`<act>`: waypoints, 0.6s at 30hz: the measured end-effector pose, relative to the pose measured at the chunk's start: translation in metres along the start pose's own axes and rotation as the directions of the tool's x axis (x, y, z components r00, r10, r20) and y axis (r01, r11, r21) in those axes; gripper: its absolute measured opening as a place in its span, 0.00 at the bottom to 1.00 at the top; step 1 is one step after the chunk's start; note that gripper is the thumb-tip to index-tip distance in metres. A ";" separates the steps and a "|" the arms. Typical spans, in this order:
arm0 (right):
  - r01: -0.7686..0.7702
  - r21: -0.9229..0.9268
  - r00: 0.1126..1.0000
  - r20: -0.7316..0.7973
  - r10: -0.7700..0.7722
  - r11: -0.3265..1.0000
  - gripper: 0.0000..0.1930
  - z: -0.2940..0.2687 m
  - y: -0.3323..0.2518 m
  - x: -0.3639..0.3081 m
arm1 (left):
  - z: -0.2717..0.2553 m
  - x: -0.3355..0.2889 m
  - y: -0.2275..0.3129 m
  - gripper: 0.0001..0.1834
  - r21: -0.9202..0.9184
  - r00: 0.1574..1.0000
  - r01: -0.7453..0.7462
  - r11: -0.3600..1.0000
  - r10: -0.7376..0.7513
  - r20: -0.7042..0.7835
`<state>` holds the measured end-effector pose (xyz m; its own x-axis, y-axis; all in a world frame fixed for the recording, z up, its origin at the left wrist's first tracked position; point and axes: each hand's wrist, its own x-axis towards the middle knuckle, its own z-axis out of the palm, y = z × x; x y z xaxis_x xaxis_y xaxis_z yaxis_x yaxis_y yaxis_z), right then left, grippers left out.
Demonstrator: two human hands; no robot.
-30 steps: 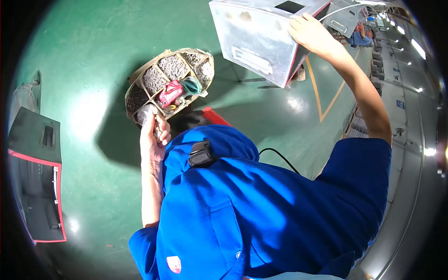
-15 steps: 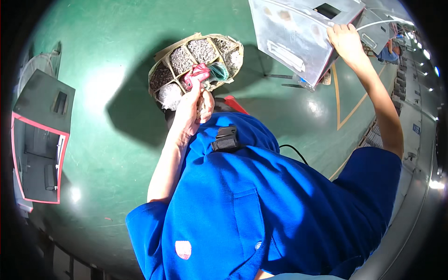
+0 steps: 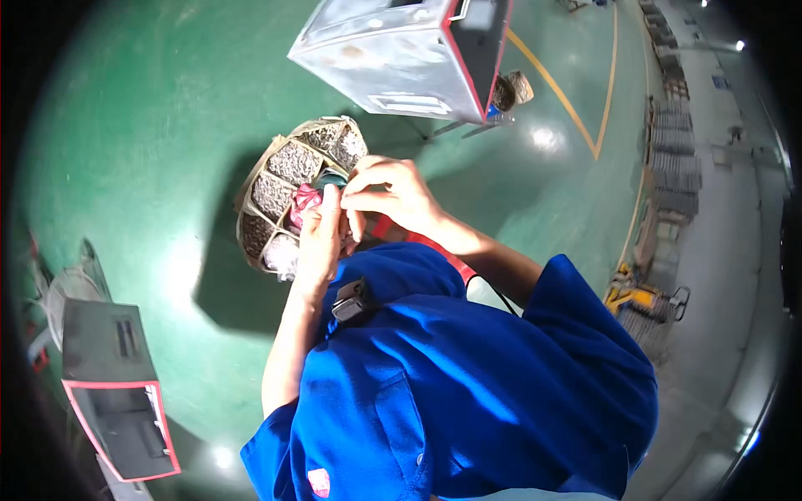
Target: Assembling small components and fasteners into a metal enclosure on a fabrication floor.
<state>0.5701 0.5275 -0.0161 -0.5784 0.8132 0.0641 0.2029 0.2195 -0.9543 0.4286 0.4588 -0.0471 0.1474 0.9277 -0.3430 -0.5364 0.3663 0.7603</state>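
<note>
Parts tray: a rounded tray (image 3: 266, 157) split into compartments, in front of me, a little left of the middle of my view, above the green floor (image 3: 159, 142).
Compartments: several heaped with small metal-looking pieces (image 3: 294, 162); the darkest heap (image 3: 256, 237) lies on the tray's left side.
Near compartments: a clear plastic bag (image 3: 282, 253) in the one closest to me; a red bundle (image 3: 304, 204) beside my left hand; something green (image 3: 332, 178) just past my fingers, partly covered by them.
Left hand: my left hand (image 3: 319, 240) is at the tray's near edge, thumb raised, fingers curled in; a narrow grip.
Right hand: my right hand (image 3: 391, 194) reaches across from the right, thumb and forefinger brought close together by my left thumb tip. Whether a small piece sits between the fingers, I cannot tell.
Metal box: a big grey box (image 3: 380, 71) beyond the tray, red along its edge, open side facing right, standing on thin legs (image 3: 455, 131).
Second box: a darker box (image 3: 109, 344) at lower left, well apart from the tray, its opening rimmed in red.
Right side: a yellow line (image 3: 551, 83) on the floor; farther off, grey stacks (image 3: 675, 159) and a yellow machine (image 3: 637, 299).
On me: blue shirt (image 3: 476, 359), black buckle (image 3: 349, 301) at the front.
</note>
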 end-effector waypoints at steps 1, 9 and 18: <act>-0.087 0.174 0.992 -0.073 0.101 0.981 0.04 -0.004 0.005 -0.003 | 0.003 0.005 0.003 0.32 0.044 0.999 -0.002 0.999 0.001 0.034; 0.005 0.812 0.794 -0.358 0.491 0.584 0.07 -0.045 0.049 0.052 | 0.006 0.041 0.029 0.20 0.115 0.985 0.147 0.982 -0.157 0.075; 0.060 0.930 0.681 -0.303 0.666 0.362 0.07 -0.014 0.057 0.100 | -0.065 0.039 0.027 0.17 -0.010 0.986 0.142 0.990 -0.142 -0.091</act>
<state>0.5347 0.6293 -0.0604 -0.0192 0.8638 -0.5035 -0.6964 -0.3729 -0.6131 0.3659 0.4998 -0.0757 0.1462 0.8559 -0.4960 -0.5180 0.4934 0.6987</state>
